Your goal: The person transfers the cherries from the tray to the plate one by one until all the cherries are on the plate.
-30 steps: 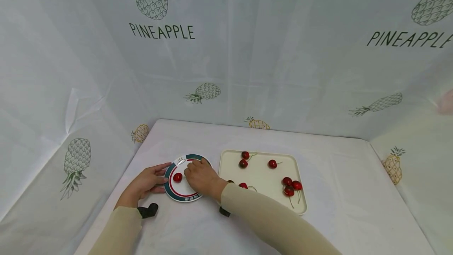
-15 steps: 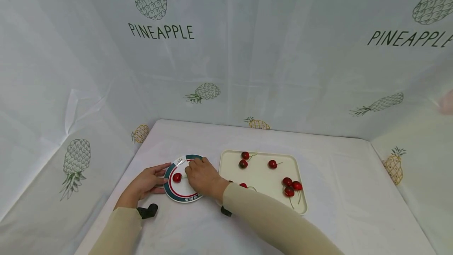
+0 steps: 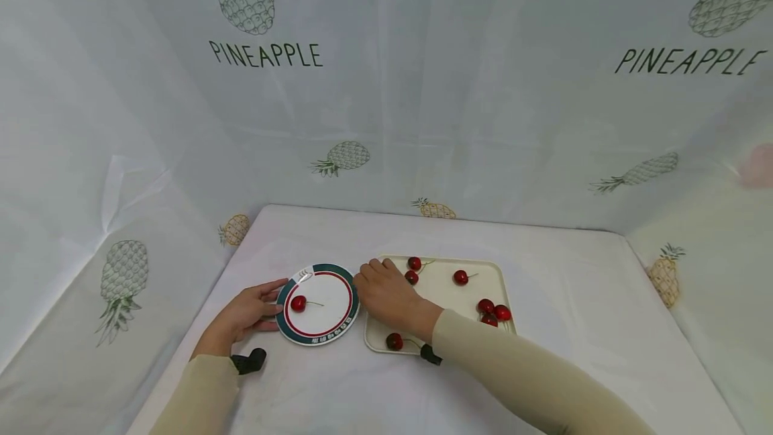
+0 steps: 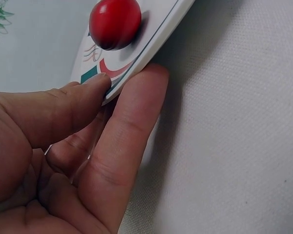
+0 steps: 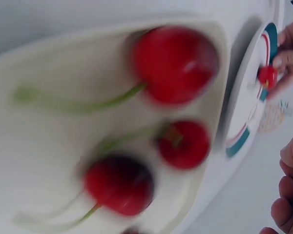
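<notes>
Left hand (image 3: pixel 244 314): pinches the plate (image 3: pixel 317 303) rim, thumb on top and finger under; keep that hold so the plate stays put.
Plate: on the table (image 3: pixel 338 381) just left of the tray (image 3: pixel 437 291); one cherry (image 3: pixel 298 303) on it.
Right hand (image 3: pixel 389 295): over the tray's near-left corner, fingers loosely curled, holding nothing visible.
Nearest pick: dark cherry (image 3: pixel 394 341) at the tray's front edge; take it by the stem (image 3: pixel 413 342), not the fruit.
Far cherries (image 3: pixel 413 270): back-left pair, within reach; right-wrist view blurred, so slow down before pinching.
</notes>
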### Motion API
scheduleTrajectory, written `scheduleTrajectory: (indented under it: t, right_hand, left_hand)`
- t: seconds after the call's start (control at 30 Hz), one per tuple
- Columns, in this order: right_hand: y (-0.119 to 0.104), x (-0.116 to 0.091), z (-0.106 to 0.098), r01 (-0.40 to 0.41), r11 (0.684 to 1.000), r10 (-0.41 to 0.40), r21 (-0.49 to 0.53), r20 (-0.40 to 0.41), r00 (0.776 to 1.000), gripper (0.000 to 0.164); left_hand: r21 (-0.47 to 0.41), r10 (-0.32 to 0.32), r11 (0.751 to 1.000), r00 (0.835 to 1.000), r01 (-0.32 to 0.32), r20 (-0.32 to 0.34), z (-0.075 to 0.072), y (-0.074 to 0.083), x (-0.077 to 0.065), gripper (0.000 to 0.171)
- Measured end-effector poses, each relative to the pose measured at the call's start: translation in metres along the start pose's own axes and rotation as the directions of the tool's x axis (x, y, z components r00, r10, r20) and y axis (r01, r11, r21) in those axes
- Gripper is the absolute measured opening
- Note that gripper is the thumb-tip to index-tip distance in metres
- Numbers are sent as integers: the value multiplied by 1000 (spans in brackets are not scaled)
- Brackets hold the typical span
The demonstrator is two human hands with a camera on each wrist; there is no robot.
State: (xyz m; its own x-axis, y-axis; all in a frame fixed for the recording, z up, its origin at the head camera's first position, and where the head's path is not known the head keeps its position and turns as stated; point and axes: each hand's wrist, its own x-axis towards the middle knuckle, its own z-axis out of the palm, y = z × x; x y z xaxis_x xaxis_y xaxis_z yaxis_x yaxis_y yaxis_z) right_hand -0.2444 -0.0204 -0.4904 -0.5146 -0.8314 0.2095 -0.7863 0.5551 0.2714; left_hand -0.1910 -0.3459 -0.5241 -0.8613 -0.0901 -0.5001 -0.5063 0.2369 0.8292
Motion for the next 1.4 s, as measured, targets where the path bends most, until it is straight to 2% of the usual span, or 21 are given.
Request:
scheduleTrajectory:
  t: [0.2,0.4,0.63,0.83,1.17,1.4]
  right_hand:
    - [38,-41,1,-64,997,66,33,-71,995,13]
    - [56,-82,6,-78,996,81,32,-127,988,13]
    - [60,-118,17,-88,994,91,64,-55,994,20]
    - [56,-124,27,-54,995,59,81,-55,997,21]
    - [51,-126,39,-56,996,57,72,-21,998,21]
    - [51,-125,36,-84,995,81,51,63,995,13]
  left_hand:
    - [2,2,1000,1000,-2,-6,-1,0,2,70]
    - [-4,4,1000,1000,-4,-8,-1,-1,3,70]
    - [5,6,1000,1000,-6,-17,-3,-1,2,70]
    - [-4,6,1000,1000,-6,-13,-5,0,-3,69]
    - [-24,16,1000,1000,-16,0,-2,-2,-2,68]
    - [-18,27,999,1000,-27,2,0,-3,-3,67]
